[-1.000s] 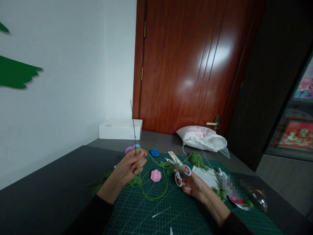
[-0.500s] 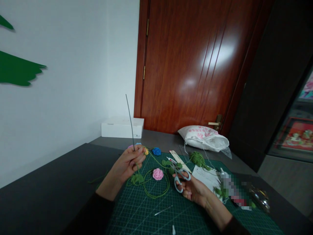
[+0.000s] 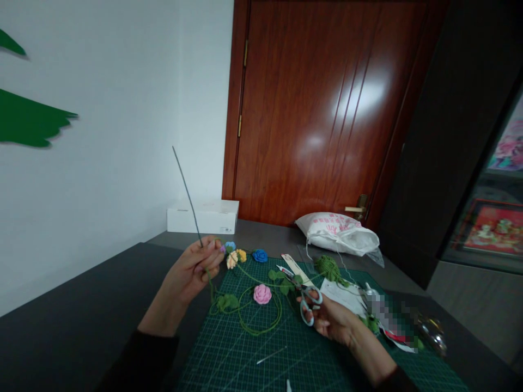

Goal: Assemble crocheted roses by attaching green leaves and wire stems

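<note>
Pinched in my left hand (image 3: 196,267) is a thin dark wire stem (image 3: 187,193), which points up and to the left. Green yarn hangs below these fingers toward a green leaf (image 3: 227,302) on the mat. My right hand (image 3: 329,318) has its fingers in the handles of a pair of scissors (image 3: 308,305), whose blades point away over green leaves (image 3: 281,280). A pink yarn flower (image 3: 262,294) lies between the hands, within loops of green yarn (image 3: 261,331). Beyond it are a blue flower (image 3: 260,255), a yellow flower (image 3: 241,255) and a cream flower (image 3: 232,260).
A green cutting mat (image 3: 229,354) covers part of the dark table, with a thin metal needle (image 3: 272,355) on it. At the back stand a white box (image 3: 202,216) and a white sack (image 3: 337,233). A green yarn ball (image 3: 327,267) and white paper (image 3: 343,296) lie right.
My left hand has moved left with the wire, which leans further left, uncovering the cream and yellow flowers. My right hand has shifted slightly right with the scissors.
</note>
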Action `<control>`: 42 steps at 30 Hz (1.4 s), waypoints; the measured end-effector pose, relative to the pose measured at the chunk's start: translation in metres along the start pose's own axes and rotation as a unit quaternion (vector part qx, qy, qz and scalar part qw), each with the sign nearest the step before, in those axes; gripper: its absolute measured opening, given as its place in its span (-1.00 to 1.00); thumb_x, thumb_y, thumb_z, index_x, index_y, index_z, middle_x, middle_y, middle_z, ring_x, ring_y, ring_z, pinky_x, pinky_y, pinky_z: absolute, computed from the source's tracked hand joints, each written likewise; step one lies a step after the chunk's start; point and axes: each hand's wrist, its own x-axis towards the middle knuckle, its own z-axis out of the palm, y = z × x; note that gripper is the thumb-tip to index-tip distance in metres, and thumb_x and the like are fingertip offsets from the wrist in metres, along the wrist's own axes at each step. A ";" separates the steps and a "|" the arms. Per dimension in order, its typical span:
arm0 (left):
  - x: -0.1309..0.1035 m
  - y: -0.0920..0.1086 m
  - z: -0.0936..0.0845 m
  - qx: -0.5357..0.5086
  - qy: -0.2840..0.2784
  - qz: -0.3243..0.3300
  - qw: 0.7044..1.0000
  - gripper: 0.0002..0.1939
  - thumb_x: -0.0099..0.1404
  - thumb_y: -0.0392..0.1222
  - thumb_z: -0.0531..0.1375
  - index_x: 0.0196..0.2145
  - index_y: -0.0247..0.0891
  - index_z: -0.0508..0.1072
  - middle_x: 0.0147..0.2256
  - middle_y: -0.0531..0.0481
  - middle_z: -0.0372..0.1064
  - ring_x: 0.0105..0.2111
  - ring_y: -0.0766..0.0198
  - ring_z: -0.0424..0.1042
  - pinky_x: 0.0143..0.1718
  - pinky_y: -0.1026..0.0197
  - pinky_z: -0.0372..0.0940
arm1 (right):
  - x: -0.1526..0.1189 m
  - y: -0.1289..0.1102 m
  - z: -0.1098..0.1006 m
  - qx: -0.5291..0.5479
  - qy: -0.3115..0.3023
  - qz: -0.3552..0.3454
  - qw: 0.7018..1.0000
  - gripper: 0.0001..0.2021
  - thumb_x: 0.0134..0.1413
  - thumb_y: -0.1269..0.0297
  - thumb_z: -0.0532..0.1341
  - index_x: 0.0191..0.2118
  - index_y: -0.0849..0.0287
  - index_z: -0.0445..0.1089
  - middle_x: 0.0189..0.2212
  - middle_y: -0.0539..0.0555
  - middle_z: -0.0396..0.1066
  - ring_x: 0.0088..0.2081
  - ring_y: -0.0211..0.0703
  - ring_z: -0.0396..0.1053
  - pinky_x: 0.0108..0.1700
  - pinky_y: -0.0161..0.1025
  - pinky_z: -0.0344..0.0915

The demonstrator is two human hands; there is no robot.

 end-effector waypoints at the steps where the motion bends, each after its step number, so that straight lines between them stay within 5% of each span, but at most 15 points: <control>1: -0.001 0.004 -0.003 0.008 0.007 0.009 1.000 -0.83 0.21 -0.16 0.33 -0.37 -0.33 0.48 -0.69 0.27 -0.12 -0.65 0.47 -0.31 -0.71 0.52 -0.04 | -0.001 -0.003 -0.004 -0.014 0.009 -0.011 1.000 -0.67 -0.14 0.06 0.41 -0.44 0.20 0.38 -0.54 0.04 0.36 -0.59 -0.35 0.26 -0.69 -0.48 -0.17; 5: 0.003 0.007 -0.013 0.113 0.010 -0.020 0.993 -0.79 0.24 -0.09 0.30 -0.36 -0.32 0.49 -0.69 0.26 -0.11 -0.67 0.49 -0.24 -0.70 0.48 -0.07 | -0.009 -0.017 -0.023 -0.089 0.055 -0.061 0.993 -0.68 -0.11 0.03 0.39 -0.46 0.18 0.38 -0.57 0.03 0.34 -0.60 -0.33 0.23 -0.66 -0.43 -0.09; 8: 0.010 -0.009 -0.014 0.220 -0.019 -0.073 0.973 -0.66 0.26 0.06 0.25 -0.37 -0.33 0.51 -0.68 0.22 0.00 -0.71 0.49 -0.12 -0.69 0.43 -0.09 | -0.016 -0.025 -0.041 -0.168 0.104 -0.099 0.975 -0.68 -0.09 -0.01 0.35 -0.43 0.18 0.40 -0.58 0.02 0.36 -0.64 -0.33 0.18 -0.64 -0.39 -0.09; 12: 0.017 -0.039 -0.005 0.339 -0.016 -0.088 0.936 -0.50 0.25 0.21 0.17 -0.49 -0.33 0.52 -0.69 0.10 0.20 -0.75 0.48 -0.04 -0.71 0.36 -0.17 | -0.019 -0.034 -0.065 -0.284 0.190 -0.172 0.924 -0.70 -0.10 0.06 0.32 -0.26 0.11 0.42 -0.45 0.04 0.47 -0.49 -0.17 0.35 -0.52 -0.33 0.09; 16: 0.023 -0.058 0.002 0.368 0.023 -0.053 0.928 -0.53 0.24 0.13 0.21 -0.64 -0.29 0.46 -0.77 0.16 0.04 -0.75 0.44 -0.04 -0.67 0.34 -0.20 | -0.013 -0.040 -0.082 -0.394 0.253 -0.208 0.859 -0.74 -0.04 0.23 0.26 -0.15 0.05 0.40 -0.42 0.00 0.47 -0.37 -0.06 0.41 -0.40 -0.25 0.19; 20: 0.034 -0.071 0.009 0.373 0.071 0.003 0.925 -0.62 0.02 -0.05 0.39 -0.69 -0.26 0.31 -0.71 0.19 0.06 -0.67 0.43 -0.01 -0.61 0.35 -0.18 | 0.001 -0.039 -0.087 -0.474 0.286 -0.210 0.806 -0.73 0.01 0.42 0.26 -0.11 0.08 0.39 -0.35 0.03 0.46 -0.26 -0.07 0.42 -0.23 -0.20 0.25; 23: 0.042 -0.088 0.025 0.363 0.084 0.014 0.928 -0.70 -0.08 -0.16 0.41 -0.61 -0.26 0.33 -0.70 0.23 0.04 -0.65 0.43 -0.02 -0.58 0.36 -0.17 | 0.011 -0.036 -0.086 -0.508 0.280 -0.209 0.787 -0.80 0.13 0.36 0.27 -0.11 0.16 0.40 -0.24 0.06 0.45 -0.20 -0.10 0.42 -0.14 -0.13 0.31; 28: 0.054 -0.130 0.065 0.312 0.038 -0.055 0.948 -0.75 -0.05 -0.13 0.37 -0.49 -0.32 0.43 -0.63 0.15 0.23 -0.69 0.47 0.05 -0.64 0.36 -0.11 | 0.018 -0.041 -0.084 -0.457 0.242 -0.249 0.819 -0.78 0.23 0.16 0.23 -0.13 0.21 0.37 -0.28 0.02 0.43 -0.33 -0.20 0.42 -0.26 -0.18 0.39; 34: 0.077 -0.178 0.103 0.254 0.019 -0.106 0.961 -0.63 -0.05 -0.10 0.41 -0.34 -0.38 0.48 -0.60 0.17 0.21 -0.71 0.52 0.01 -0.68 0.37 -0.12 | 0.019 -0.057 -0.066 -0.293 0.158 -0.343 0.878 -0.50 -0.19 -0.07 0.40 -0.29 0.05 0.13 -0.56 -0.14 0.34 -0.50 -0.19 0.36 -0.43 -0.29 0.24; 42: 0.096 -0.202 0.110 0.275 0.011 -0.123 0.953 -0.66 -0.05 -0.09 0.44 -0.43 -0.39 0.47 -0.61 0.11 0.31 -0.71 0.50 0.10 -0.69 0.37 -0.08 | 0.025 -0.054 -0.034 -0.166 0.104 -0.366 0.910 -0.41 -0.42 0.04 0.50 -0.32 0.05 0.14 -0.66 -0.18 0.30 -0.60 -0.23 0.29 -0.49 -0.32 0.17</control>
